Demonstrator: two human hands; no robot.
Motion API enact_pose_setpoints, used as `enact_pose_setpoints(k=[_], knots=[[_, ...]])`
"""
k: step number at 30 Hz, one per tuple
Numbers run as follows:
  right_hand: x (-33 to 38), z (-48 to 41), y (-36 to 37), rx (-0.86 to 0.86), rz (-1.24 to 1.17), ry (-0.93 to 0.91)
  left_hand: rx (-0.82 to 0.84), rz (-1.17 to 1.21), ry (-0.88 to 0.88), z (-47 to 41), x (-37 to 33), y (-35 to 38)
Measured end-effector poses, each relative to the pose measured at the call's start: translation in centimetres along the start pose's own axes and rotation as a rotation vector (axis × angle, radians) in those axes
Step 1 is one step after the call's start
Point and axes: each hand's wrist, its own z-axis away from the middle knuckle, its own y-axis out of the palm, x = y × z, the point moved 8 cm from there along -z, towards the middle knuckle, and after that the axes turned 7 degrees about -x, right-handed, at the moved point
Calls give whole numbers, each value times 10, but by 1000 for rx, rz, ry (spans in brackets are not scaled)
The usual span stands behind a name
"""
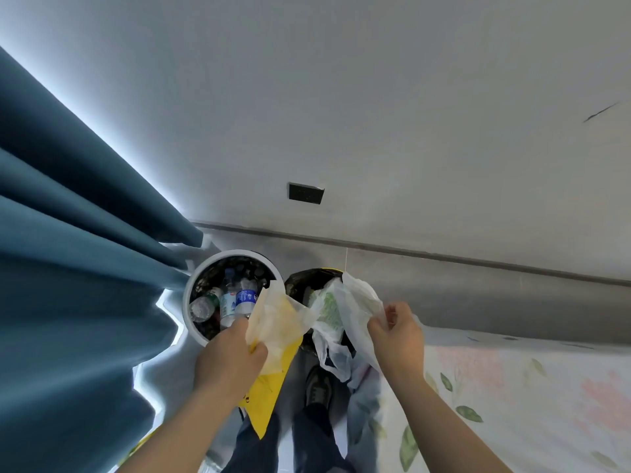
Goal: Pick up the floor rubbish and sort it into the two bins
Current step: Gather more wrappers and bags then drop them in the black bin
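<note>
From my remote view, both hands hold rubbish above the two bins by the wall (pixel 341 97). The left hand (pixel 229 356) is closed, fingers pinching a pale, yellow-tinted bag (pixel 276 319) together with a yellow sheet (pixel 268 401) that hangs below it, over the gap between the bins. The right hand (pixel 397 332) is closed too, gripping the edge of a clear bag (pixel 355 302) that drapes over the black bin (pixel 300 281); something green (pixel 329 310) shows through the plastic. I cannot tell whether the two bags are joined. The white bin (pixel 191 298), to the left and beside a blue curtain (pixel 68 268), holds plastic bottles (pixel 235 298). A dark shoe (pixel 319 387) stands below the black bin, and floral fabric (pixel 529 404) lies to the right.
</note>
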Motion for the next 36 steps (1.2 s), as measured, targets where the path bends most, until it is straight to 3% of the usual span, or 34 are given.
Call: enact_pose_setpoints(k=[17,36], knots=[[-89,-93,146,38,171,-114,8,-84,6,-99,15,146],[-143,-137,286,264,408,-136,-56,-43,18,-154,43,197]])
